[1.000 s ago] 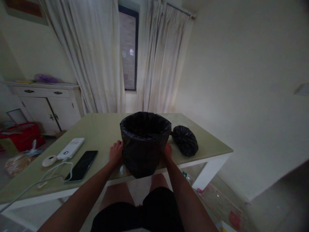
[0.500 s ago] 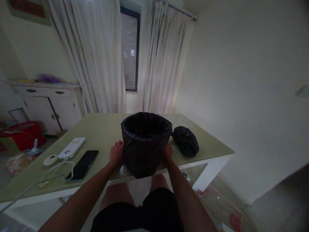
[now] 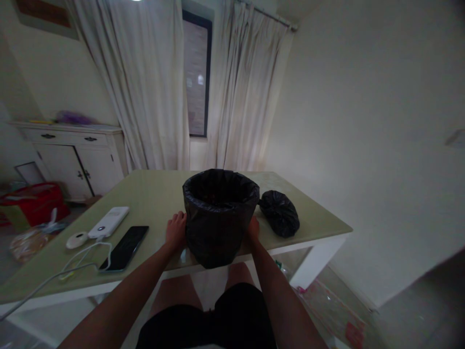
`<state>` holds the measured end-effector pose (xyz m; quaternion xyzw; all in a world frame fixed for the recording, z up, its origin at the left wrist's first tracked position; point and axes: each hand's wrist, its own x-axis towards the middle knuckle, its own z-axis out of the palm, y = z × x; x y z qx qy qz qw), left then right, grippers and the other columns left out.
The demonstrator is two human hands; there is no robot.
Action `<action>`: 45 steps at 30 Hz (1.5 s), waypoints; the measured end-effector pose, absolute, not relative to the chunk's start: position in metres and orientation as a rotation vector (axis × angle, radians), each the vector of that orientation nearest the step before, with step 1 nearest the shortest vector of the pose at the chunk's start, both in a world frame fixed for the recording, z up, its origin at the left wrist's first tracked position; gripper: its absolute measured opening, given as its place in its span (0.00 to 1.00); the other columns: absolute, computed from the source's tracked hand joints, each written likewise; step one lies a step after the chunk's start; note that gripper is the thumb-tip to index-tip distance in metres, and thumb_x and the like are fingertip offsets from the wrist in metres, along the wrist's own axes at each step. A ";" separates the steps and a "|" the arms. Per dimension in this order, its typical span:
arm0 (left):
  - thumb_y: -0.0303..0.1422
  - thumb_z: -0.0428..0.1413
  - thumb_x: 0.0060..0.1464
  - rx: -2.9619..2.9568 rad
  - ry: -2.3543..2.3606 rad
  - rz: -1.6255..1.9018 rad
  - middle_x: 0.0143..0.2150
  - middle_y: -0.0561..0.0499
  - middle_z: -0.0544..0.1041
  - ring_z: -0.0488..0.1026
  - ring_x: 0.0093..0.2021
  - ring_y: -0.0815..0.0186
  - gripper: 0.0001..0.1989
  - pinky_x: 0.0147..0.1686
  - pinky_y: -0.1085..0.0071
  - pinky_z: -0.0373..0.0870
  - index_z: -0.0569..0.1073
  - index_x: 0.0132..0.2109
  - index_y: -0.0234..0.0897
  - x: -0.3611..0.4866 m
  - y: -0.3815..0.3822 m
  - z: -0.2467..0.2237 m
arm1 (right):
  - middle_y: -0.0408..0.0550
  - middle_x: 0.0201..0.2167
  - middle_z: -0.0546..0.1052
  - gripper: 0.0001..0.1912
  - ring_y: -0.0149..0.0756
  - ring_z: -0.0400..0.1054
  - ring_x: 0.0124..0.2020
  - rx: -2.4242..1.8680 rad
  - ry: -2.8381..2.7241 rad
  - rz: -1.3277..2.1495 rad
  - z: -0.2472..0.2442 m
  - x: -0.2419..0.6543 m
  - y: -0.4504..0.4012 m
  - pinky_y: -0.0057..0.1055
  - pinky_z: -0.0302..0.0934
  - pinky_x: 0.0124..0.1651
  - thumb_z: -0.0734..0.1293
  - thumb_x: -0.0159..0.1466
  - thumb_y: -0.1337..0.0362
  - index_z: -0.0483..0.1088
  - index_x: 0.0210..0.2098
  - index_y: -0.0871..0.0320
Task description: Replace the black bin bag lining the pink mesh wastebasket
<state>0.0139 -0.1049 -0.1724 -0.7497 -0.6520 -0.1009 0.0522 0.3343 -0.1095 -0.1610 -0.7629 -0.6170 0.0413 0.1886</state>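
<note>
A bin lined with a black plastic bag [image 3: 220, 232] stands upright at the near edge of the green tabletop [image 3: 160, 189], its mouth facing up. My left hand [image 3: 176, 229] rests on the table against the bin's left side, with its fingertips visible. Against the right side is my right hand [image 3: 253, 229], its fingers mostly hidden behind the bin. Just right of the bin lies a bunched black plastic bag [image 3: 279, 213], close to my right hand.
On the table's left are a black phone [image 3: 125, 248], a white power bank [image 3: 109, 222] with a white cable, and a round white object [image 3: 77, 240]. A white cabinet [image 3: 69, 160] and a red bag [image 3: 36, 201] stand farther left. Curtains hang behind.
</note>
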 end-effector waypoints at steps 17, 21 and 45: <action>0.31 0.51 0.72 -2.276 -1.972 -0.344 0.65 0.34 0.75 0.70 0.64 0.47 0.20 0.59 0.56 0.67 0.74 0.66 0.36 0.014 -0.105 -0.174 | 0.62 0.56 0.86 0.19 0.50 0.81 0.57 -2.218 -1.715 0.147 -0.160 0.335 -0.107 0.34 0.69 0.55 0.60 0.81 0.63 0.83 0.57 0.58; 0.31 0.50 0.72 -2.282 -2.011 -0.374 0.64 0.34 0.75 0.71 0.61 0.48 0.19 0.55 0.56 0.69 0.74 0.65 0.37 0.014 -0.103 -0.176 | 0.61 0.57 0.85 0.20 0.49 0.80 0.59 -2.218 -1.717 0.137 -0.161 0.334 -0.108 0.33 0.69 0.56 0.59 0.81 0.65 0.82 0.59 0.58; 0.32 0.50 0.73 -2.296 -1.985 -0.352 0.66 0.33 0.73 0.70 0.64 0.46 0.19 0.54 0.57 0.71 0.75 0.65 0.35 0.015 -0.107 -0.173 | 0.65 0.58 0.84 0.21 0.49 0.78 0.59 -2.230 -1.717 0.193 -0.151 0.331 -0.113 0.33 0.66 0.56 0.57 0.81 0.65 0.80 0.60 0.61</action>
